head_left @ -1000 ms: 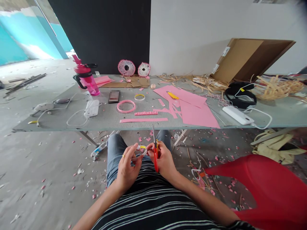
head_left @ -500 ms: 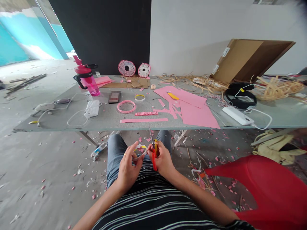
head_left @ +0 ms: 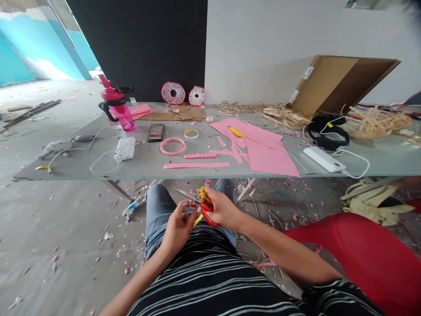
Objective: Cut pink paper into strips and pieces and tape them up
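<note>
I sit at a glass table (head_left: 82,169) with both hands over my lap. My right hand (head_left: 221,207) is closed round red-and-yellow scissors (head_left: 203,206), whose blades point left toward my other hand. My left hand (head_left: 178,224) pinches a small yellow ring with its fingertips, right by the scissor blades; the ring is mostly hidden. On the table lie a pink ring (head_left: 173,145), a yellow ring (head_left: 191,133), a long pink paper strip (head_left: 196,165) and pink paper sheets (head_left: 263,151).
A pink water bottle (head_left: 116,107) stands at the table's back left, beside two pink woven discs (head_left: 173,92). A white power bank (head_left: 324,159), black headphones (head_left: 327,131), straw and a cardboard box (head_left: 342,81) sit right. A red chair (head_left: 371,259) stands close on my right.
The scissors swung from upright to pointing left across the ring. My right hand rose a little and my left hand dropped slightly. The view shifted a bit.
</note>
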Motion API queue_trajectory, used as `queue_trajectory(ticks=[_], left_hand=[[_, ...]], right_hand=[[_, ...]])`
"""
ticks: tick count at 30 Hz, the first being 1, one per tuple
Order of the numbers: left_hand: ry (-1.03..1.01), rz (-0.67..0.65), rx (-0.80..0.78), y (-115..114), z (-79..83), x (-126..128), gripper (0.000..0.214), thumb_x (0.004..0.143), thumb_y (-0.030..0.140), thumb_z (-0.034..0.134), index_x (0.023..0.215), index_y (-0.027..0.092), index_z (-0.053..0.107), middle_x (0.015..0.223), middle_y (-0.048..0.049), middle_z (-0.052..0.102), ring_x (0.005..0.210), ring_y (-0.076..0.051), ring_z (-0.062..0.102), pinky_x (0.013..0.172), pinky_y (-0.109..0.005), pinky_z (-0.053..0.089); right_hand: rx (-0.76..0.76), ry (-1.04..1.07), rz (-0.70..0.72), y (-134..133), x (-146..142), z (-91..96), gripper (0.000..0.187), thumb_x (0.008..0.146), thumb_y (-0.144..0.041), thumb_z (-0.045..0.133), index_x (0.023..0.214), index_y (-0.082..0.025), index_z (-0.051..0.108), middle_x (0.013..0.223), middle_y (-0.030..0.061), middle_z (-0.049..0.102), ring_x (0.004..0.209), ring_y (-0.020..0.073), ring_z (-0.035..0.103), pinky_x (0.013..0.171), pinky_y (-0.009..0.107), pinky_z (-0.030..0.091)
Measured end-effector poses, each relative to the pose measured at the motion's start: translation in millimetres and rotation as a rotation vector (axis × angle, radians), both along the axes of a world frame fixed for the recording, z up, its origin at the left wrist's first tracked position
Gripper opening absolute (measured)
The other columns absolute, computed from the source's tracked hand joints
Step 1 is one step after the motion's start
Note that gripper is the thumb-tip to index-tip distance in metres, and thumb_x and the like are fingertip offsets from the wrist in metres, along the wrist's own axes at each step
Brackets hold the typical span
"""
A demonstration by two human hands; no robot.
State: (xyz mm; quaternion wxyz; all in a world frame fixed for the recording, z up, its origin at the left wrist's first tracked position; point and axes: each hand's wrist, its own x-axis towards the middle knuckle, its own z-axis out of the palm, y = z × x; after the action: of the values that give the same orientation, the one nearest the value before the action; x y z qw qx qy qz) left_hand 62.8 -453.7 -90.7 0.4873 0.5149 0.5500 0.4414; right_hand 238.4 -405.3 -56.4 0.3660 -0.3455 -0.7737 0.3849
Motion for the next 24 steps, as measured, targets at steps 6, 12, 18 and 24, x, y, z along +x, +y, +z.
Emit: queue_trajectory(ticks=[6, 12, 18, 24], left_hand=[[-0.158, -0.102, -0.131, 0, 2.8, 2, 0.059, 0.072, 0.072, 0.067, 0.096, 0.019, 0.055, 0.048, 0.0064, 0.056, 0.035, -0.008, 0.041, 0.035, -0.017, 0.032], [-0.210, -0.075, -0.163, -1, 4.2, 2, 0.058, 0.069, 0.071, 0.072, 0.087, 0.019, 0.053, 0.049, 0.0050, 0.059, 0.032, -0.005, 0.038, 0.033, -0.015, 0.028], [-0.240, 0.063, -0.140, 2, 5.1, -2, 0.055, 0.071, 0.067, 0.073, 0.089, 0.018, 0.055, 0.049, 0.0065, 0.058, 0.030, -0.003, 0.035, 0.033, -0.014, 0.022], [-0.267, 0.126, -0.136, 5, 10.5, -2, 0.053, 0.069, 0.062, 0.076, 0.091, 0.017, 0.058, 0.049, 0.0069, 0.057, 0.030, -0.002, 0.032, 0.031, -0.014, 0.020]], right_hand=[[0.074, -0.073, 0.090, 7, 1, 14.9, 0.020, 0.074, -0.014, 0.059, 0.090, -0.023, 0.052, 0.075, -0.0032, 0.058, 0.061, 0.0125, 0.050, 0.058, 0.022, 0.039], [-0.021, 0.011, 0.053, 6, -2, 11.7, 0.014, 0.077, -0.022, 0.061, 0.087, -0.022, 0.050, 0.073, -0.0041, 0.056, 0.058, 0.0110, 0.046, 0.055, 0.022, 0.038], [-0.250, 0.136, -0.205, -1, 27, -4.0, 0.026, 0.078, -0.036, 0.072, 0.090, -0.020, 0.057, 0.081, -0.0001, 0.064, 0.067, 0.0139, 0.059, 0.065, 0.027, 0.050], [-0.333, -0.116, -0.136, -31, 58, -29.8, 0.033, 0.075, -0.041, 0.077, 0.081, -0.022, 0.050, 0.067, -0.0048, 0.059, 0.059, 0.0140, 0.055, 0.057, 0.026, 0.045]])
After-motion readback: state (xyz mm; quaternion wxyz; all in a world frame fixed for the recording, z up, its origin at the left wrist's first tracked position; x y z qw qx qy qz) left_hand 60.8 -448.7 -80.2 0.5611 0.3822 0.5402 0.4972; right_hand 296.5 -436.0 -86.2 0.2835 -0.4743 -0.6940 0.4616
